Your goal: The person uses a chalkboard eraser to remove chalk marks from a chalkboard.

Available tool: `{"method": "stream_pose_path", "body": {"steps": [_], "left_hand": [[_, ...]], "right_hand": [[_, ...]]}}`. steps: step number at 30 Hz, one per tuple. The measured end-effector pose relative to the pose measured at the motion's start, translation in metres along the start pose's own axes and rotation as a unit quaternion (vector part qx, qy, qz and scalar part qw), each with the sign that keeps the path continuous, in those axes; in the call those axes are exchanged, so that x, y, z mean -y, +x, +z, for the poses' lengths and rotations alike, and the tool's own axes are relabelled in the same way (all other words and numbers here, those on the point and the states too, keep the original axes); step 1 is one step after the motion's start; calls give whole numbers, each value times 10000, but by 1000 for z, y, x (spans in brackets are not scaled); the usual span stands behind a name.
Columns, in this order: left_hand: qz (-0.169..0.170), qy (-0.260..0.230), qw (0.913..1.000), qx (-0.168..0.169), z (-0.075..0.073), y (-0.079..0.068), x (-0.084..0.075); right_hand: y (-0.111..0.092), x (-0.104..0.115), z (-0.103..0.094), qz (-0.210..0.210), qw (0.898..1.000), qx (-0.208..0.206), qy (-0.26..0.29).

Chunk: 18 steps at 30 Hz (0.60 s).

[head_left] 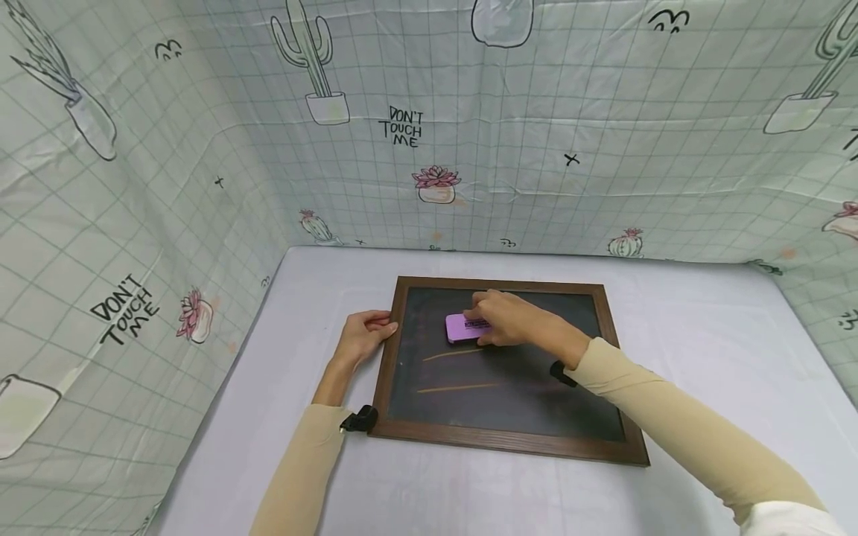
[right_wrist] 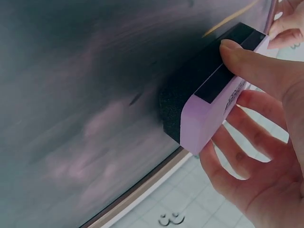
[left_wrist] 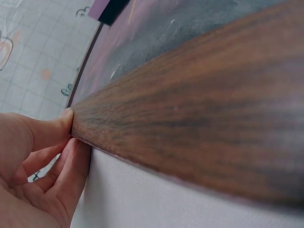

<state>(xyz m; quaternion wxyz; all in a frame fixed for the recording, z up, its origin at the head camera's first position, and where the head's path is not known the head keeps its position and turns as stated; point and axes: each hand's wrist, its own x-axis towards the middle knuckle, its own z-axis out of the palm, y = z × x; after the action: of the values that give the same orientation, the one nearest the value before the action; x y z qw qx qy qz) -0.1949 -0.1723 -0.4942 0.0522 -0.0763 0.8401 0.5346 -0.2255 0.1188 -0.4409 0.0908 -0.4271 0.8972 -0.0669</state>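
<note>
1. While the right hand [head_left: 509,318] grips the purple eraser [head_left: 462,327] near the frame's centre, the left hand [head_left: 362,339] pinches the blackboard's left edge, left of centre.
2. Right grip: narrow, thumb along one long side, fingers on the other. Dark pad faces the blackboard [head_left: 556,402] and looks to be against it; right wrist view agrees. My read: gripping the sides keeps fingers clear of the pad face.
3. Left grip: also narrow. Left wrist view has the thumb at the top edge of the wooden frame [head_left: 509,443], fingers against its outer side, partly hidden. Probably there to stop the blackboard sliding under a sideways push.
4. Blackboard lies flat on the white table [head_left: 322,275], centre to lower right of the picture, slightly skewed.
5. Two yellowish streaks on it: upper streak [head_left: 452,355] just below the eraser, lower streak [head_left: 459,388] well clear. Pinkish haze in right wrist view: smear or reflection, can't tell.
6. In the way: right hand covers the eraser's right end; right forearm crosses the wooden frame's right side. Nothing seen between eraser and streaks.
7. Around: black wrist mount [head_left: 360,419] sits beside the lower-left corner, contact unclear. Printed cloth [head_left: 509,149] fills the top and left of the picture, behind the table.
</note>
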Motion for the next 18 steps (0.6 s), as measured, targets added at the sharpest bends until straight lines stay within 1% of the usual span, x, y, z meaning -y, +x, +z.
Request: {"method": "stream_pose_path", "body": {"steps": [6, 11, 15, 18], "left_hand": [[-1, -25, 10000, 8, 0, 1, 1], [6, -71, 10000, 0, 0, 1, 2], [22, -96, 9999, 31, 0, 2, 2], [32, -92, 9999, 32, 0, 1, 2]], "right_hand": [[-14, -10, -2, 17, 9996, -125, 272], [-21, -22, 0, 5, 9980, -175, 605], [-27, -31, 2, 43, 9943, -292, 1020], [-32, -33, 1, 48, 9903, -516, 1286]]}}
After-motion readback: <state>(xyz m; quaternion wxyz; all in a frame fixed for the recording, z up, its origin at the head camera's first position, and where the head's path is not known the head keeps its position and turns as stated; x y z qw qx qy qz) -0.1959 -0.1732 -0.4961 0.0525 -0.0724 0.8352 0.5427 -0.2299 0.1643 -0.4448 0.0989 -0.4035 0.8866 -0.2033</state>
